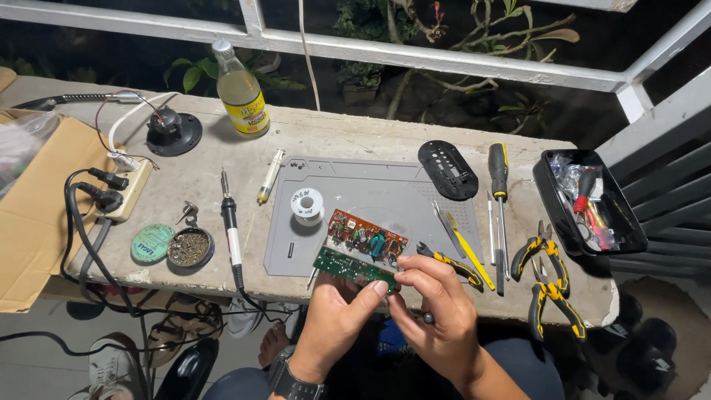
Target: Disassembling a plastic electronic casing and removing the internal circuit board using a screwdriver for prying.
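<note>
green circuit board (348, 267) | long, narrow | held by both hands, tilted

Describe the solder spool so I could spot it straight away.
Find the grey mat in the middle of the concrete ledge. Near its left edge, just above the brown circuit board, lies the solder spool. It is the only small white round reel there, wound with thin silvery wire.

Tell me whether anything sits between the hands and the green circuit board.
Nothing visible does. The left hand and right hand already grip the green circuit board at its near edge; the brown circuit board lies just behind it on the grey mat.
</note>
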